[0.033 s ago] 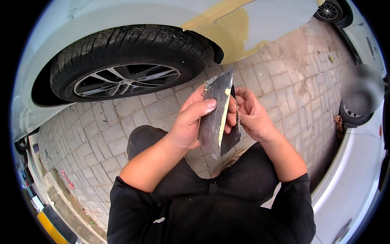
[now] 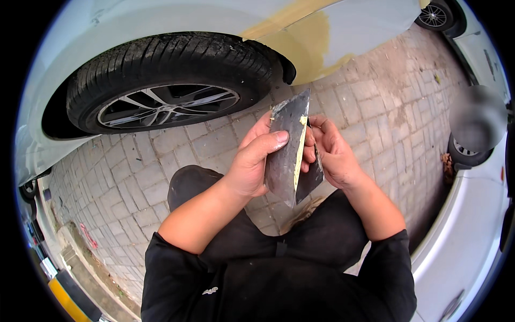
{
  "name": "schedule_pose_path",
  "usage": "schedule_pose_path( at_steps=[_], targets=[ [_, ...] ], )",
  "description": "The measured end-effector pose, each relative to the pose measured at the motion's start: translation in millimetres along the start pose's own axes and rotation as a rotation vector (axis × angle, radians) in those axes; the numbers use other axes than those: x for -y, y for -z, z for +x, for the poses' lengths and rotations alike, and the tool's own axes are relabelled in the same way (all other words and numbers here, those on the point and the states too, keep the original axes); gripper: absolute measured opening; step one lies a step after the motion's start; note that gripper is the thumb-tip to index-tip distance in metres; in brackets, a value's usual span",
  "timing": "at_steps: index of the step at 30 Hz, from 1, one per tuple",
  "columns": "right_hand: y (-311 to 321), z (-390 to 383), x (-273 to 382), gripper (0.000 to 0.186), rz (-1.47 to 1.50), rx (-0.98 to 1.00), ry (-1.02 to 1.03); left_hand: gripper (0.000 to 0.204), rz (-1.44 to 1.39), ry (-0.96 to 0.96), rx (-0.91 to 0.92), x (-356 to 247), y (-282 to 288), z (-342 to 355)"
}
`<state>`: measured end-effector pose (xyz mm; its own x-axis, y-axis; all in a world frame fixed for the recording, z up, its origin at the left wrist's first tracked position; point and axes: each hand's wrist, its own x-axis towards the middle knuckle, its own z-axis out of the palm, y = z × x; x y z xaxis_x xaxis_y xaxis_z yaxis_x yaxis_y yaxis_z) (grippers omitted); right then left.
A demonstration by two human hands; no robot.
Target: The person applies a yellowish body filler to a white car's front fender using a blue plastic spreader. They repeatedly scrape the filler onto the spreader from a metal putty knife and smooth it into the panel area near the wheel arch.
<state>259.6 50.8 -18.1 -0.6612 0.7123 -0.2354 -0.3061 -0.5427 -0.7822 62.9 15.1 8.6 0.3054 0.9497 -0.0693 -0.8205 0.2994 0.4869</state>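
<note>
My left hand (image 2: pixel 249 163) is closed on a dark, flat putty spreader (image 2: pixel 282 169), its thumb pressed on the broad face. Pale yellow putty (image 2: pixel 299 158) runs along that blade's right edge, with a thicker lump near the top. Behind it, my right hand (image 2: pixel 335 155) grips a second dark spreader (image 2: pixel 310 187) between bent fingers and thumb. The two blades overlap, close together at the putty-covered edge; whether they touch there is hard to see. Part of the second blade and some right fingertips are hidden behind the first.
Ahead stands a pale car with a black tire (image 2: pixel 171 64) and a yellow filler patch (image 2: pixel 300 45) on its panel. Another light car (image 2: pixel 461 214) is close on the right. Paving bricks (image 2: pixel 137 177) cover the ground, and my bent knees (image 2: pixel 193 185) are under my hands.
Both spreaders have shifted slightly to the right. More of the second blade shows beside the first one's lower edge. Both hands keep their grip.
</note>
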Motion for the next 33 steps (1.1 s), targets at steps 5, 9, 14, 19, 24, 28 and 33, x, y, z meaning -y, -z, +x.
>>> schedule_pose_path(
  at_steps=[5, 9, 14, 19, 24, 28, 33],
  targets=[
    [-18, -8, 10, 0.132, 0.144, 0.172, 0.032, 0.034, 0.007, -0.083, -0.039, 2, -3, 4],
    [-31, 0, 26, 0.155, 0.122, 0.235, -0.010, 0.037, 0.246, -0.285, -0.207, 6, 3, 1],
    [-15, -18, 18, 0.136, -0.014, 0.365, 0.243, 0.036, 0.515, -0.488, -0.408, 2, -1, 8],
    [8, -30, 7, 0.133, -0.247, 0.337, 0.172, 0.040, 0.747, -0.366, -0.388, 4, -14, 6],
    [-14, -35, 10, 0.132, -0.247, 0.304, 0.179, 0.041, 0.653, -0.222, -0.222, 24, -35, -10],
    [-26, -24, 15, 0.118, -0.130, 0.284, 0.098, 0.044, 0.834, -0.205, -0.068, 32, -38, -22],
    [-25, -22, 23, 0.115, -0.059, 0.306, 0.027, 0.047, 0.910, -0.191, 0.033, 20, -32, -16]
  ],
)
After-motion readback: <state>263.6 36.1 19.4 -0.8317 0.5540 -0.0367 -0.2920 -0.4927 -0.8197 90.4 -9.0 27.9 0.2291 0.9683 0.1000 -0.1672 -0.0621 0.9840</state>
